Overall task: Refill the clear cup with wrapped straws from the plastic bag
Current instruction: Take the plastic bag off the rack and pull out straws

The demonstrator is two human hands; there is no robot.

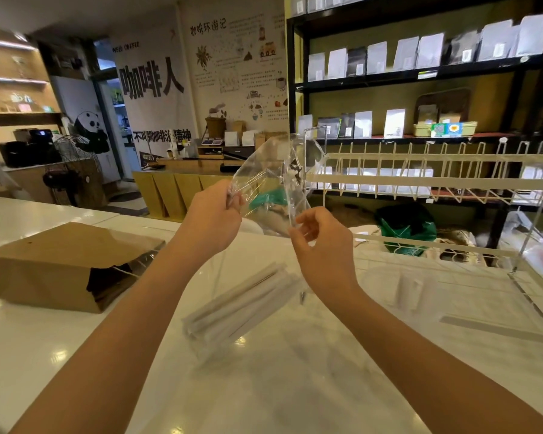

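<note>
Both hands are up in front of me over the white counter (60, 349). My left hand (212, 219) is pinching one edge of the clear plastic bag (275, 183), fingers closed on the crinkled film, and my right hand (322, 242) has thumb and fingertips nipped on the opposite lower edge, so the bag is spread between them in the air. It looks pretty much see-through from here, and I can't tell whether any straws are inside it.

Lower down, between my forearms, a bundle of wrapped straws (242, 303) lies slanted on the counter, white paper sleeves packed together in what looks like clear wrap. Honestly can't say for sure if that clear stuff around them is a cup on its side or just more wrap, it's too blurry.

Off to my left a brown paper bag (54, 264) lies on its side on the counter, open end facing the straws, something dark inside. To my right sits a white wire rack (436, 180) with a clear acrylic panel at its end. Behind it all, black shelves (420, 76) hold rows of coffee bags.
</note>
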